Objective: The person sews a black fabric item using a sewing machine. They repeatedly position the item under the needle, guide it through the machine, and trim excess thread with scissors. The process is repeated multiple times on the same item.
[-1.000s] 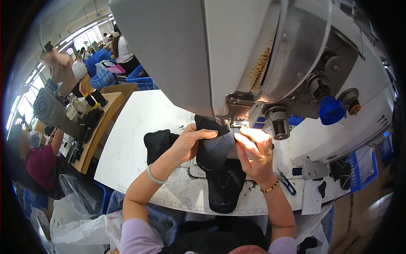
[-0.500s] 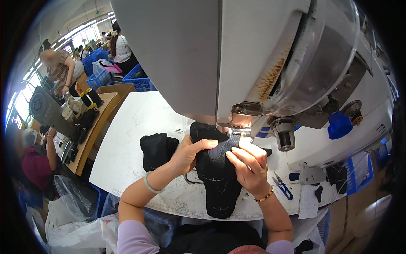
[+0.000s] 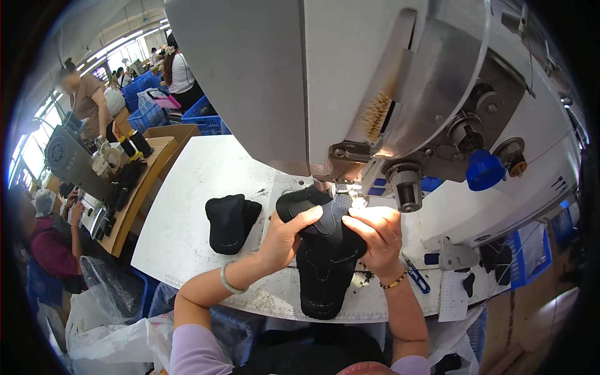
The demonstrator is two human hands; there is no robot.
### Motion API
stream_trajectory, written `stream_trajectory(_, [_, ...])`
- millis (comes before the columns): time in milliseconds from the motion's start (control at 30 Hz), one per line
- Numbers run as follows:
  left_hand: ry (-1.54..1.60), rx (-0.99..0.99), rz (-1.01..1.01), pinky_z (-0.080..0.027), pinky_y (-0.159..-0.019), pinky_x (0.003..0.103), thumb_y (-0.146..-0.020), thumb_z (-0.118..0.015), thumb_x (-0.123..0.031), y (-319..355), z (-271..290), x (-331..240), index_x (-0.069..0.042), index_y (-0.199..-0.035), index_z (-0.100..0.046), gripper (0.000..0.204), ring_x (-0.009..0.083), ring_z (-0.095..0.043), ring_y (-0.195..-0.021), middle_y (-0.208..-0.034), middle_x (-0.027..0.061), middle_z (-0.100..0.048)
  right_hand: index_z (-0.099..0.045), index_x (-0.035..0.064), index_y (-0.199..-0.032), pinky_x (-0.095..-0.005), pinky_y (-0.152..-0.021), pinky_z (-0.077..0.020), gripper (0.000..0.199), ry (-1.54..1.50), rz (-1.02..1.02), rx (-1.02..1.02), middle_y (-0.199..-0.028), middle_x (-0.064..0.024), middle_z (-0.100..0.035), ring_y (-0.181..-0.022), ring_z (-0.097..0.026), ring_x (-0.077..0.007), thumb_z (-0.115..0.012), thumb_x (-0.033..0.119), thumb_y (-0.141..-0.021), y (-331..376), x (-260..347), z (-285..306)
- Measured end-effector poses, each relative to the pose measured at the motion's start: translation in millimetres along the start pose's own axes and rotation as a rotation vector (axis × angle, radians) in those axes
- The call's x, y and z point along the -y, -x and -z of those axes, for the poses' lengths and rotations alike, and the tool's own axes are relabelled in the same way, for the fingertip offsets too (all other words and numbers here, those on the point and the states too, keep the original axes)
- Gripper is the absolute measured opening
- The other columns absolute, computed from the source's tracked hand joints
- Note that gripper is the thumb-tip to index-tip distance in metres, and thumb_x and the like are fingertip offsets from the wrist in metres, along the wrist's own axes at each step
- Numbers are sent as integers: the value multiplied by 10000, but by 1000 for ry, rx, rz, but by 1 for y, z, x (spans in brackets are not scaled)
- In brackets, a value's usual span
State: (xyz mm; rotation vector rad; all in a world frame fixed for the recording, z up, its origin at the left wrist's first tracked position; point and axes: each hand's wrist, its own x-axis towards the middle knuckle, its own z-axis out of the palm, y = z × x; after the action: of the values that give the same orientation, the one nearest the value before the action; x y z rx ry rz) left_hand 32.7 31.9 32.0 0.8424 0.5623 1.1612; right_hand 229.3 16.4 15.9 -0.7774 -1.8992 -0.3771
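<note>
Holding black fabric (image 3: 331, 240) at the sewing machine (image 3: 250, 81)

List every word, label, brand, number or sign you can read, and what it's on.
None is legible:
Ruler scale on the white worktable: too small.
White card, printed rows: too small.
Grey machine at left, lettering: too blurred.
Nearest sewing machine, dark marks at right: too small.

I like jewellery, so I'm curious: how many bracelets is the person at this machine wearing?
2: a pale bangle behind the left hand and a beaded bracelet behind the right hand. I see no others.
</note>
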Motion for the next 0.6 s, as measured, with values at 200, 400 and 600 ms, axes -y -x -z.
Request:
stream_trajectory(200, [-55, -3, -114, -489, -796, 262, -846, -636, -59, 7, -11, 10, 0, -1011, -624, 175, 122, -614, -852, -954, 55, -654, -698, 146, -958, -344, -800, -431, 328, -192, -154, 2, -921, 15, -594, -867, -508, -206, -738, 180, -634, -2, -12, 4])
stream_trajectory(400, [-246, -63, -187, -484, -761, 246, -860, -635, -99, 8, -20, 11, 17, -1013, -624, 193, 112, -606, -832, -933, 55, -660, -686, 64, -981, -316, -867, -473, 274, -223, -194, 92, -1051, -96, -663, -945, -625, -223, -713, 61, -708, -1, -19, 11])
stream_trajectory(600, [-346, -58, -257, -476, -756, 241, -853, -648, -125, 5, -25, 5, 19, -1034, -610, 235, 106, -597, -820, -920, 51, -657, -670, 31, -1011, -318, -854, -497, 322, -340, -270, 114, -1069, -143, -656, -939, -634, -236, -699, -8, -693, 5, -25, 7])
